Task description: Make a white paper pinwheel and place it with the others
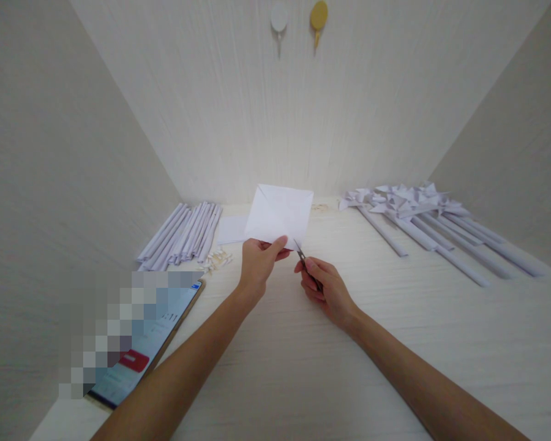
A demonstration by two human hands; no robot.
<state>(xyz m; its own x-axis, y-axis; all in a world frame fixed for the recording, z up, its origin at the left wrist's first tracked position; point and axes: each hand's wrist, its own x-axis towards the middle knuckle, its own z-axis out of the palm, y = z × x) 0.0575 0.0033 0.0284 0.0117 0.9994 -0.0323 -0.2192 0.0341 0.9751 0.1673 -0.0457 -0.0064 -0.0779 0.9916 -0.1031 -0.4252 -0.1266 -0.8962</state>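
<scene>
A white square sheet of paper (280,211) is held up above the table, pinched along its near edge by my left hand (261,260). Faint crease lines run in from its upper corners. My right hand (324,285) is closed round a small pair of scissors (302,257). The scissor blades reach the sheet's near right corner; whether they have cut into it I cannot tell. Behind the sheet's left side, more flat white paper (232,229) lies on the table.
Rolled paper sticks (183,233) are bundled at the left, with small whitish pieces (217,260) beside them. Several paper pinwheels (408,205) on paper sticks lie at the right. A partly blurred-out phone (165,331) lies front left. Two hooks (318,15) are on the back wall.
</scene>
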